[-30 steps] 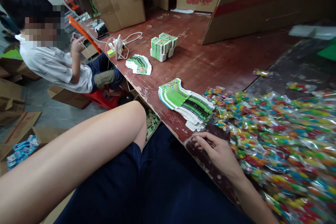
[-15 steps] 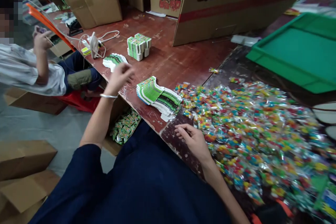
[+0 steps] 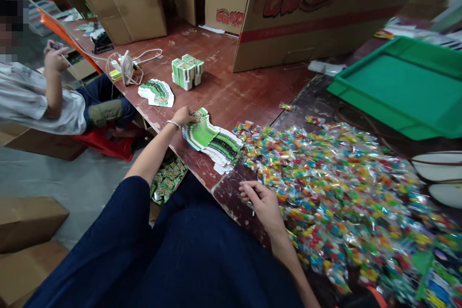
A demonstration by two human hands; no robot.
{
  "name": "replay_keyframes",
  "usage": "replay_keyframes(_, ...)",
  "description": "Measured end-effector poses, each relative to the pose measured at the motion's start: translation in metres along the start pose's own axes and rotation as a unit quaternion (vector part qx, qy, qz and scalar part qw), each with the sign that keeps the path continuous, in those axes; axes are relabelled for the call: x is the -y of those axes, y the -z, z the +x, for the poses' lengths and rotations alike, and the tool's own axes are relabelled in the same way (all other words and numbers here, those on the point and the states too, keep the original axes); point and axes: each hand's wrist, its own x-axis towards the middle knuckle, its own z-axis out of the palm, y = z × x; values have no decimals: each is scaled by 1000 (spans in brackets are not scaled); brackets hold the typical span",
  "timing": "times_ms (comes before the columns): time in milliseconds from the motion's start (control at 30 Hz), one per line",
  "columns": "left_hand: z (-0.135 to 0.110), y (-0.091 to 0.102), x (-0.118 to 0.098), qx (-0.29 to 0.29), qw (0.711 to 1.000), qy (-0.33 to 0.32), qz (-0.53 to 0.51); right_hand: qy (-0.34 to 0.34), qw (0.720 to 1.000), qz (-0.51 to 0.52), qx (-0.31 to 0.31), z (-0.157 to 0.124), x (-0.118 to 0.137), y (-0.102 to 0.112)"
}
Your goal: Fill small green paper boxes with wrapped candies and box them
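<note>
My left hand [image 3: 184,116] reaches out to the far end of a fanned stack of flat green and white cards [image 3: 212,138] on the red-brown table [image 3: 252,86]. Its fingers are curled over the stack's top end. My right hand [image 3: 262,198] rests near the table's front edge with its fingers curled in, and nothing shows in them. It lies right beside a wide pile of clear packets of coloured candy [image 3: 342,192] that spreads to the right.
A green tray [image 3: 397,86] sits at the back right, with large cardboard boxes [image 3: 306,9] behind. Folded green boxes [image 3: 187,71], another fanned card stack [image 3: 157,92] and a charger with cables [image 3: 124,66] lie further back. Another person [image 3: 43,101] sits at the left. A box of green packets [image 3: 168,180] stands under the table.
My left hand came down from the air onto the far end of the green card stack. The view shifted right, showing the green tray. My right hand has barely moved.
</note>
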Motion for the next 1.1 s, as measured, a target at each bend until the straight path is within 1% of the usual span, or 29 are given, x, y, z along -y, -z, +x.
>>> replay_keyframes(100, -8, 10, -5, -36, 999, -3, -22, -3, 1000, 2, 7, 4, 3, 0)
replay_keyframes(167, -26, 12, -13, -47, 996, -30, -67, 1, 1000, 17, -18, 10, 9, 0)
replay_keyframes(200, -41, 11, -18, -34, 993, -55, -97, 9, 999, 29, -39, 14, 13, -1)
replay_keyframes(233, -59, 7, -24, -7, 985, -92, -144, 20, 997, 41, -61, 18, 18, -2)
replay_keyframes(267, -79, 0, -31, 45, 972, -137, -187, 33, 995, 53, -79, 23, 23, -4)
replay_keyframes(300, -101, -8, -38, 115, 957, -173, -202, 44, 993, 62, -89, 28, 28, -6)
replay_keyframes(333, -123, -18, -45, 175, 943, -200, -200, 50, 993, 63, -92, 32, 33, -8)
replay_keyframes(400, -162, -39, -57, 234, 928, -230, -175, 48, 994, 45, -87, 39, 40, -11)
replay_keyframes(433, -178, -49, -62, 232, 929, -246, -148, 46, 995, 31, -88, 41, 41, -13)
replay_keyframes(500, -200, -63, -69, 208, 928, -301, -76, 54, 993, 5, -103, 44, 39, -13)
replay_keyframes(567, -212, -72, -74, 190, 923, -333, -10, 70, 989, -1, -128, 46, 32, -12)
replay_keyframes(600, -215, -74, -75, 189, 924, -333, 13, 74, 988, 0, -139, 47, 28, -11)
replay_keyframes(667, -218, -78, -78, 192, 930, -313, 25, 72, 985, 8, -156, 48, 21, -10)
replay_keyframes(733, -218, -80, -80, 209, 933, -292, -6, 72, 981, 17, -179, 47, 16, -9)
replay_keyframes(800, -215, -82, -81, 240, 934, -255, -73, 87, 974, 18, -206, 43, 13, -10)
replay_keyframes(867, -211, -85, -80, 288, 924, -188, -167, 113, 971, -2, -213, 37, 12, -10)
replay_keyframes(933, -204, -90, -76, 341, 895, -114, -265, 126, 974, -45, -182, 31, 12, -9)
replay_keyframes(1000, -198, -95, -70, 382, 858, -57, -339, 119, 981, -79, -133, 28, 13, -5)
replay_keyframes(1100, -192, -102, -60, 432, 809, 4, -399, 105, 987, -82, -89, 30, 17, 7)
